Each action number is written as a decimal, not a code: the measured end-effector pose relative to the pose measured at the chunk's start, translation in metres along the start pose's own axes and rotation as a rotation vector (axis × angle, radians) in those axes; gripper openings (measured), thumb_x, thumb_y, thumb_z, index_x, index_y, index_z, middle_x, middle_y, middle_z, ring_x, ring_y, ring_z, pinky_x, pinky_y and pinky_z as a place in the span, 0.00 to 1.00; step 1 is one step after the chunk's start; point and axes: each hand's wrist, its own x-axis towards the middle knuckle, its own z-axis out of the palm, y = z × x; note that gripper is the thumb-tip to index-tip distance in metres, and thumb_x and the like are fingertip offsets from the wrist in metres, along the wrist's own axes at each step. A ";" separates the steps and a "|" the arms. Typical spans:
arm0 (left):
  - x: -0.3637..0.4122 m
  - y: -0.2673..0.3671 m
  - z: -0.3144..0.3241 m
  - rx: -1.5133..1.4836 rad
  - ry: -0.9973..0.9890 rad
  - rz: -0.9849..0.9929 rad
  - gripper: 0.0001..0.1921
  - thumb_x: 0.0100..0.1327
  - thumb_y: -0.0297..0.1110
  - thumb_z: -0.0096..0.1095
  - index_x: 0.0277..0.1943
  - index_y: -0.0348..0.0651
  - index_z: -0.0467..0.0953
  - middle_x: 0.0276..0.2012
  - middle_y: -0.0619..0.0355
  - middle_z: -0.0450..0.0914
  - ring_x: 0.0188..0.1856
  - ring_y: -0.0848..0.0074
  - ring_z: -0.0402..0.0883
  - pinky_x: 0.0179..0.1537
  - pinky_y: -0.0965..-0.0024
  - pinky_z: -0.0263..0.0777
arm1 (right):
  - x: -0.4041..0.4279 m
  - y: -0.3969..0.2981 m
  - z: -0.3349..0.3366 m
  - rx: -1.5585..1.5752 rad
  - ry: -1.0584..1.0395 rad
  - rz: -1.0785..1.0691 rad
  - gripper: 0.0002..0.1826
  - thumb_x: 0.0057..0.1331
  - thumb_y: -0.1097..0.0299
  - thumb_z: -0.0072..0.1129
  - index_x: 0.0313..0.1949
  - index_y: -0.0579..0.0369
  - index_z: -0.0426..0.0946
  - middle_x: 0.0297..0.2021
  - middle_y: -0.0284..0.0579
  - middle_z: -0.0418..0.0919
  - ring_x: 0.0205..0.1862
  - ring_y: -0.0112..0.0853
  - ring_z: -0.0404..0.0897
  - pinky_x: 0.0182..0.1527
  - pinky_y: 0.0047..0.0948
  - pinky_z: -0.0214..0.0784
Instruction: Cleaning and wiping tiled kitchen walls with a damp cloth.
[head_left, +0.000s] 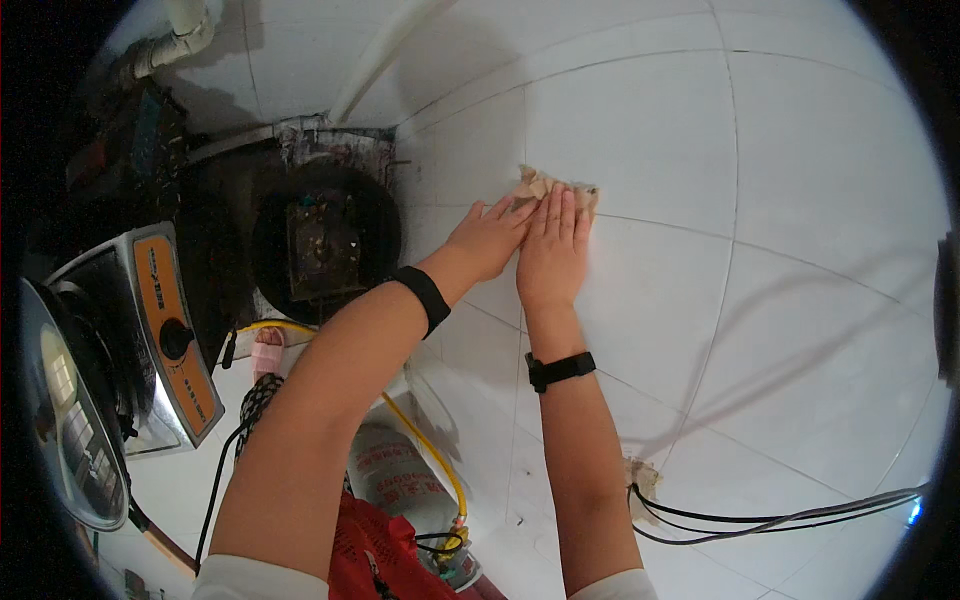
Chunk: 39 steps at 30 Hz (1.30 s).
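Observation:
Against the white tiled wall (652, 157) lies a crumpled tan patch (531, 185) with ragged edges; whether it is paper or tape I cannot tell. My right hand (553, 251) is laid flat over it, fingers stretched up and nearly side by side. Beside it, my left hand (486, 238) reaches in from the left with fingers extended, its fingertips touching the patch's left part and meeting the right hand. Both palms face the wall, and the hands hide much of the patch. A black band (424, 300) circles my left wrist and another (561, 370) my right.
To the left are a gas stove (176, 337) with an orange panel and a glass-lidded pan (75, 420). Below stands a gas cylinder (401, 472) with a yellow hose (429, 439). Black cables (750, 520) leave the wall at lower right. White pipes (176, 46) run at upper left.

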 end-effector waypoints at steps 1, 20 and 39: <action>-0.002 0.003 0.000 0.031 -0.040 -0.010 0.38 0.63 0.26 0.58 0.75 0.48 0.52 0.76 0.59 0.50 0.75 0.58 0.53 0.67 0.43 0.55 | -0.005 -0.001 0.002 0.046 0.008 -0.014 0.32 0.71 0.61 0.42 0.72 0.58 0.55 0.75 0.45 0.52 0.78 0.38 0.44 0.76 0.42 0.32; 0.001 0.004 -0.010 0.009 -0.067 -0.041 0.42 0.62 0.26 0.61 0.76 0.51 0.48 0.77 0.62 0.46 0.77 0.57 0.49 0.69 0.42 0.53 | -0.012 -0.005 -0.009 -0.039 -0.045 0.056 0.30 0.74 0.60 0.37 0.73 0.54 0.54 0.76 0.41 0.48 0.78 0.34 0.44 0.76 0.43 0.30; -0.001 0.014 0.004 -0.029 0.146 0.079 0.40 0.62 0.28 0.62 0.75 0.47 0.51 0.76 0.60 0.50 0.74 0.54 0.54 0.66 0.41 0.58 | -0.018 0.004 -0.021 -0.013 0.140 0.168 0.30 0.70 0.61 0.43 0.70 0.57 0.59 0.74 0.45 0.54 0.77 0.37 0.48 0.75 0.43 0.37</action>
